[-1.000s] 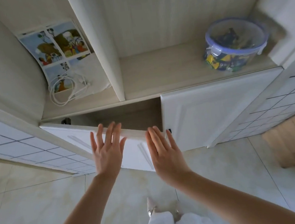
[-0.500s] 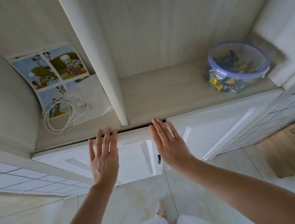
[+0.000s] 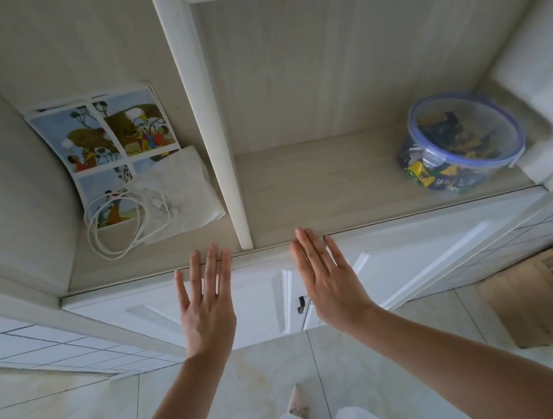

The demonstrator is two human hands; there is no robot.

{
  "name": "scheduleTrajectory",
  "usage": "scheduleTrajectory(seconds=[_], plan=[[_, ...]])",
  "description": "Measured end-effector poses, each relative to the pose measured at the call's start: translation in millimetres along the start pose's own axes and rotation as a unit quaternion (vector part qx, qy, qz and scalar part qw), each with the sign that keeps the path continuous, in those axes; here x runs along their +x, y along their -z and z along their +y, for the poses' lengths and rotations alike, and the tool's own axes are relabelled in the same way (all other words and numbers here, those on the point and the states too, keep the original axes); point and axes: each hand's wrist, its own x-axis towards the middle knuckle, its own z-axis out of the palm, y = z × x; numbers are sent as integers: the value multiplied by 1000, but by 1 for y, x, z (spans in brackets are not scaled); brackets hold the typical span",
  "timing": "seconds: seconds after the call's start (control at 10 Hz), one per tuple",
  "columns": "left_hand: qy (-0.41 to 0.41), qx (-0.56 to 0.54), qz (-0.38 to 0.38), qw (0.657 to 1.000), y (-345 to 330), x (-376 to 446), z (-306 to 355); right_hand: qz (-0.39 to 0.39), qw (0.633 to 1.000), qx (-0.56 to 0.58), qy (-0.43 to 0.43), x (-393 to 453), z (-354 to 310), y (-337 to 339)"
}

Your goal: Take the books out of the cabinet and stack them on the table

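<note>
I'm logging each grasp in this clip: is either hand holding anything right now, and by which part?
Nothing is held. The left hand and right hand are both flat with straight fingers in front of the closed cabinet doors.

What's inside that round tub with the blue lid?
Through the clear round tub you can see a jumble of small colourful things, yellow, green and dark blue. They are too blurry to tell what they are, and the ones underneath are hidden.

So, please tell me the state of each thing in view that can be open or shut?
Left cabinet door: shut.
Right cabinet door: shut.
Plastic tub: lid on.
White cable: coiled loosely.
Left hand: open, fingers straight.
Right hand: open, fingers straight.
</note>
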Motion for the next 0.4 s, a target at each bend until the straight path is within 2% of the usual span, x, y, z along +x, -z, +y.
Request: scheduleTrajectory(seconds=[0.2, 0.4], plan=[[5, -1, -53, 999, 12, 0, 3, -40, 998, 41, 5, 2, 5, 10], [79, -28, -148, 985, 45, 4, 24, -95, 991, 90, -9, -7, 11, 28]])
